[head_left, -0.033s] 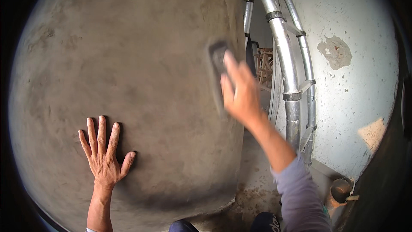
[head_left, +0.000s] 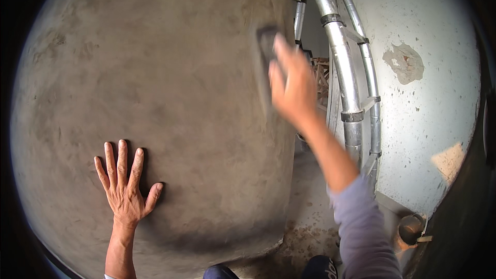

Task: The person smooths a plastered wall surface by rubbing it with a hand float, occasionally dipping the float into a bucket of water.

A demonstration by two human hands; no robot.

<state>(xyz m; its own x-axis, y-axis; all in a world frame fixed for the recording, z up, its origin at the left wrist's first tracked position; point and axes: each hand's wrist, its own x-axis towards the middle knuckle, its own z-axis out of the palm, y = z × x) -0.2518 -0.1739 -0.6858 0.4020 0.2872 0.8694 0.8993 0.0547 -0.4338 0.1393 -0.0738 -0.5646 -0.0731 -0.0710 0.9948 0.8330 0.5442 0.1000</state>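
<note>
Flat on the grey-brown plastered surface (head_left: 170, 82), my left hand (head_left: 126, 196) has its fingers spread at the lower left. My right hand (head_left: 294, 82) grips a dark rectangular float (head_left: 267, 39) at the surface's right edge, upper middle of the view. The hand and float are blurred by motion, and the float's grip is hidden under my fingers.
A metal ladder (head_left: 337, 46) stands just right of the surface, before a pale wall (head_left: 429, 129) with flaked patches. Wooden pieces (head_left: 320, 67) show behind it. A bucket (head_left: 405, 233) sits at the lower right. My feet (head_left: 219, 271) are at the bottom edge.
My right hand and the float have moved upward along the surface. My left hand stays in place.
</note>
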